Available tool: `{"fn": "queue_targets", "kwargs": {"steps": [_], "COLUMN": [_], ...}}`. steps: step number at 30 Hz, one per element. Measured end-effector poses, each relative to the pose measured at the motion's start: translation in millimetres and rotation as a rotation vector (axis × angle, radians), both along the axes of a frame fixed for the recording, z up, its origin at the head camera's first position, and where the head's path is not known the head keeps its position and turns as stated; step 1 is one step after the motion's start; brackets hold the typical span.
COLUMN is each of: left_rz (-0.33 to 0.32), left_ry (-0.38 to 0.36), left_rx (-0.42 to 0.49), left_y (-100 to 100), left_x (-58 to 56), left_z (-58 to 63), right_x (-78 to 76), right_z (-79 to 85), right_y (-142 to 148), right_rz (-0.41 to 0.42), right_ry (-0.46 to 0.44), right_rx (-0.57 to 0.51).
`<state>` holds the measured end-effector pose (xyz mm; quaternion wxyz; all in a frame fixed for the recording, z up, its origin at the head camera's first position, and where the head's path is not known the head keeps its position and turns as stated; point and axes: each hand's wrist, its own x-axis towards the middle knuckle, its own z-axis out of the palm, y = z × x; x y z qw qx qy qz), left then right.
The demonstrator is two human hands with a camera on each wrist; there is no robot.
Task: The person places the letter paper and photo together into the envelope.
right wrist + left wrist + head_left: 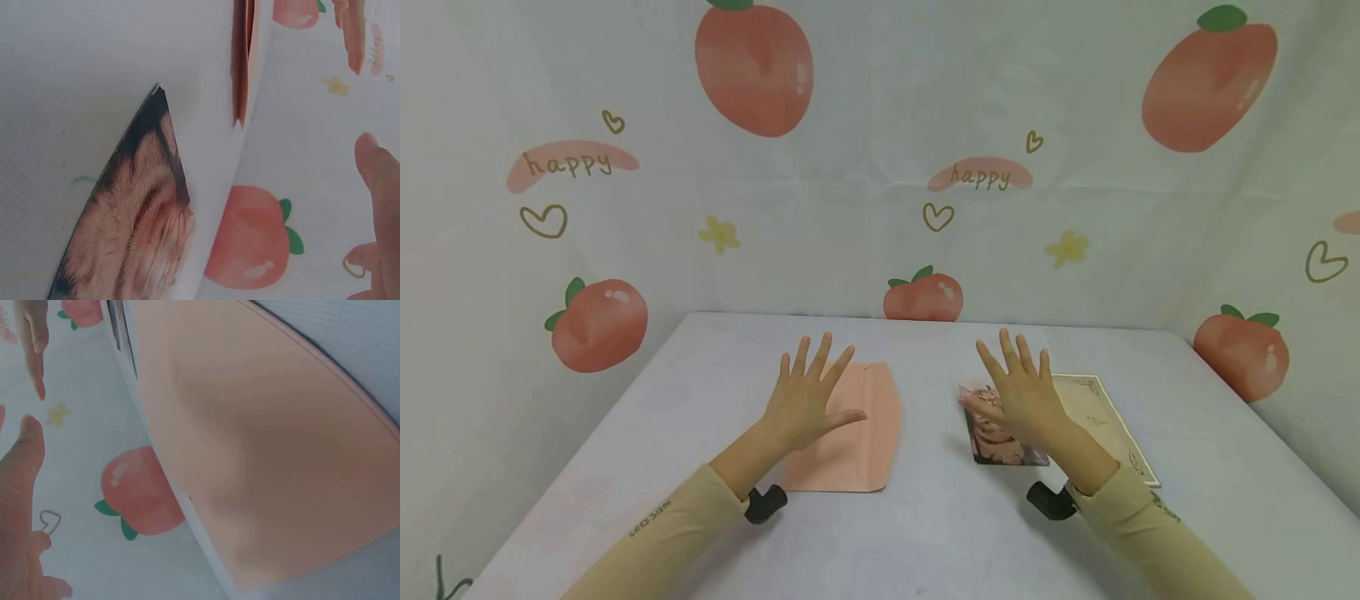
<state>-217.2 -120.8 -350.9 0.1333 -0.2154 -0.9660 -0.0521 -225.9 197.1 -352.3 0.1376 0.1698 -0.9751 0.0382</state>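
Note:
A pink envelope (850,450) with its flap toward the right lies on the white table. My left hand (805,400) is spread above it, fingers straight, holding nothing. In the left wrist view the envelope (281,456) fills much of the picture, with the hand's shadow across it. Over on the right, my right hand (1026,404) is also spread with nothing in it. Below that hand lies a photo card (1000,446) with a brown furry animal pattern, partly hidden by it. A cream card with an ornate border (1101,417) lies beside the photo, partly covered by the right arm.
The white table (917,533) reaches back to a hanging cloth (865,225) printed with red fruit, hearts and "happy". Black wrist-worn pieces (766,504) sit under both forearms, close to the tabletop.

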Motion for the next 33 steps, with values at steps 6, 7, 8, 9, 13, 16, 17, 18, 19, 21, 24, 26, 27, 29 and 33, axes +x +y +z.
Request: {"fn": "queue_targets", "kwargs": {"steps": [6,7,8,9,13,16,17,18,19,21,24,26,27,29,33], "left_rz": [-0.003,-0.004,-0.005,-0.005,-0.015,-0.026,-0.029,-0.033,-0.037,-0.046,-0.061,-0.071,-0.076,-0.088,-0.101], "left_ry": [0.008,0.008,0.010,0.011,0.012,0.014,0.013,0.015,0.013,0.005,-0.014,-0.043,-0.060,-0.096,-0.207], "left_rx": [-0.004,-0.003,-0.004,-0.004,0.007,0.013,0.013,0.010,0.011,0.013,0.019,0.034,0.041,0.041,0.056], "left_y": [0.3,0.5,0.6,0.7,1.4,1.9,2.0,2.2,2.4,2.8,2.9,2.8,2.6,2.0,0.5], "left_x": [0.4,0.6,0.9,1.3,3.4,5.1,5.7,6.3,7.0,8.6,11.4,13.3,13.9,15.0,17.0], "left_z": [0.5,0.7,0.8,1.0,2.6,4.0,4.5,4.9,5.4,6.5,8.5,9.6,9.8,9.8,8.8], "right_x": [1.0,1.2,1.4,1.6,2.7,3.8,4.2,4.6,5.0,5.9,7.8,9.2,9.8,10.7,13.3], "right_z": [0.6,0.9,1.3,1.6,2.4,2.8,2.9,3.0,3.0,3.0,2.8,2.2,1.6,0.2,-3.1], "right_y": [-1.3,-2.0,-2.8,-3.6,-8.0,-12.2,-13.9,-15.8,-17.5,-21.2,-27.4,-31.7,-34.2,-39.4,-50.4], "right_rz": [0.013,0.016,0.020,0.025,0.047,0.064,0.070,0.075,0.082,0.099,0.129,0.159,0.172,0.195,0.230], "right_ry": [0.006,0.007,0.006,0.004,-0.003,-0.007,-0.006,-0.007,-0.010,-0.014,-0.027,-0.031,-0.034,-0.057,-0.119], "right_rx": [-0.004,-0.006,-0.008,-0.014,-0.041,-0.063,-0.069,-0.074,-0.081,-0.086,-0.102,-0.113,-0.120,-0.131,-0.146]}}
